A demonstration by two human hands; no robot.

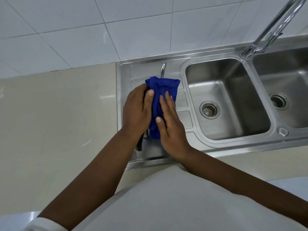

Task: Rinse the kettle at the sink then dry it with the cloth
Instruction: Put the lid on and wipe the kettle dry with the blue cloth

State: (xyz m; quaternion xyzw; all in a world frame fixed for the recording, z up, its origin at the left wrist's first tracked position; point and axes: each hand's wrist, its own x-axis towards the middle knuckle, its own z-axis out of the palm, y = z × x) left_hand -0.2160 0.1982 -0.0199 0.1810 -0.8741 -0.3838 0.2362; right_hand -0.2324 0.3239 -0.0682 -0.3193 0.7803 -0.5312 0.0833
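A blue cloth [162,90] is draped over the kettle on the steel drainboard [126,77]. Only the kettle's thin metal spout [163,69] shows beyond the cloth, and a dark handle part [140,144] shows below my left wrist. My left hand [135,112] grips the covered kettle from the left, thumb on the cloth. My right hand [170,124] lies flat on the cloth from the right, fingers spread, pressing it against the kettle.
To the right lies the left sink basin [233,84] with its drain strainer [209,109]; a second basin [291,84] is further right. A chrome tap [275,27] arches over them. Beige countertop [58,114] spreads to the left, white wall tiles behind.
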